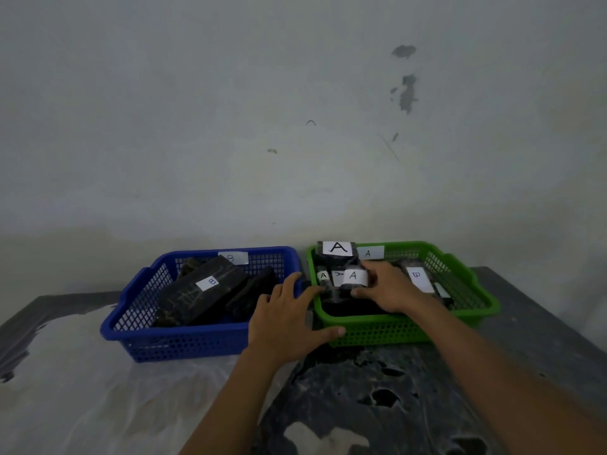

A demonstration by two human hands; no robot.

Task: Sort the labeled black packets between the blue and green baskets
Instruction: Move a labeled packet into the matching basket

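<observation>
The blue basket (184, 343) on the left carries a B tag and holds several black packets; the top one (200, 290) shows a B label. On the right, the green basket (387, 330) carries an A tag and holds several packets labeled A at its back left, plus one labeled B (418, 279) on the right. My right hand (391, 287) is inside the green basket, fingers closed around a packet labeled A (354, 278). Spread flat, my left hand (289, 316) rests on the green basket's front left corner, between the two baskets.
Both baskets stand at the back of a dark table (525, 339), close to a pale wall (295, 126). A crumpled translucent plastic sheet (82, 389) covers the table's left part.
</observation>
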